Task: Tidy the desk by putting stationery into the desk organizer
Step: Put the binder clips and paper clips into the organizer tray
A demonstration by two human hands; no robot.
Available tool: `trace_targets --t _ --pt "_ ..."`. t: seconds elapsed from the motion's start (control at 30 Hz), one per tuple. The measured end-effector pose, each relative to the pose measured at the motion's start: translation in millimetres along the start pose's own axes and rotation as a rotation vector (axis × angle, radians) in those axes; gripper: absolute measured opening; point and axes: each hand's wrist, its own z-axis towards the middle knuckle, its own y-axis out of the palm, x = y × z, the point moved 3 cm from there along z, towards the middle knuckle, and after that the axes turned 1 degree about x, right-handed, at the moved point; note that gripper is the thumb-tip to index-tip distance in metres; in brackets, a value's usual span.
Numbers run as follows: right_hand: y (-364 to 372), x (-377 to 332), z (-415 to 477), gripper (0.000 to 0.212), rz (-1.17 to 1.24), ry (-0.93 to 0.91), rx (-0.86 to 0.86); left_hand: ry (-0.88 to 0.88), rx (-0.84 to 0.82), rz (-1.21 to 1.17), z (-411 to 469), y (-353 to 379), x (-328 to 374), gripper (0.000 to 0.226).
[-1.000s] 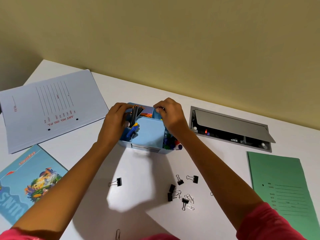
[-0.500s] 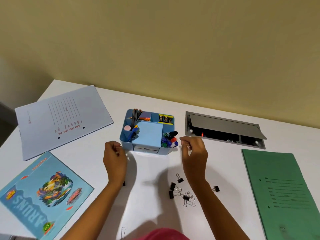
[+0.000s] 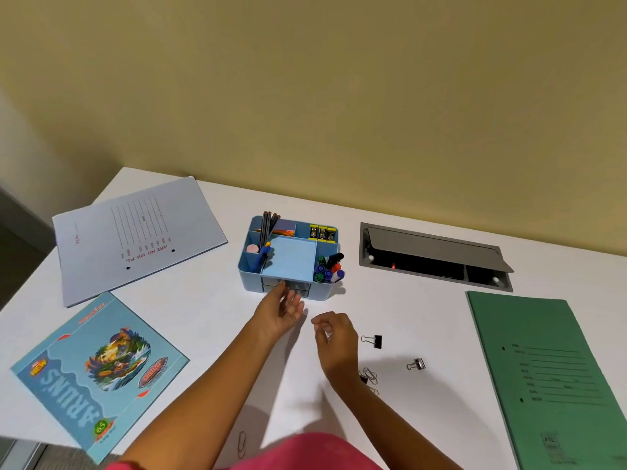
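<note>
Two hands of yours hang over the white bench, just in front of the desk organizer. Your left hand has its grip apart: fingers spread and straight, tips just short of the small drawers in the organizer's near face, holding nothing. Your right hand sits just beside it, fingers loosely curled toward the thumb. Through the blur you cannot tell whether that grip pinches something small. The organizer lies with its long axis left to right, drawers facing you. Pencils stand slightly tilted in its far-left compartment, and markers stand caps-up in the near-right one. Loose on the bench right of your right hand are a black binder clip — lying left to right, wire handles pointing left — a silvery binder clip further right, and a tangle of paper clips beside your wrist. A grey folder and a blue book lie to the left, a green folder to the right.
</note>
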Motion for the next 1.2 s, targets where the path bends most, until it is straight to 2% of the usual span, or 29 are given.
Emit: trace_targets --t 0.2,0.57,0.8,0.93,1.1,1.2 --pt "7.1 -1.1 -1.0 0.024 -0.022 0.013 -0.079 0.008 -0.007 0.002 5.1 -0.9 -6.9 0.023" --pt "-2.7 12.0 -10.9 0.025 -0.041 0.003 -0.015 -0.01 0.058 0.081 -8.5 -33.3 -23.7 0.023" --pt "-10.5 19.9 -17.0 0.023 -0.032 0.069 -0.011 0.014 0.049 0.116 -8.2 -44.6 -27.9 0.024" --pt "-26.9 33.7 -18.1 0.023 0.012 0.115 0.052 0.024 0.026 0.181 -7.3 -48.7 -26.0 0.025" --pt "-58.7 50.1 -28.8 0.017 0.001 0.169 0.174 0.151 0.095 0.389 -8.7 -61.7 -32.2 0.014" --pt "-70.9 61.5 -40.0 0.018 -0.045 0.229 0.167 0.318 0.115 0.652 -14.3 -72.0 -45.1 0.003"
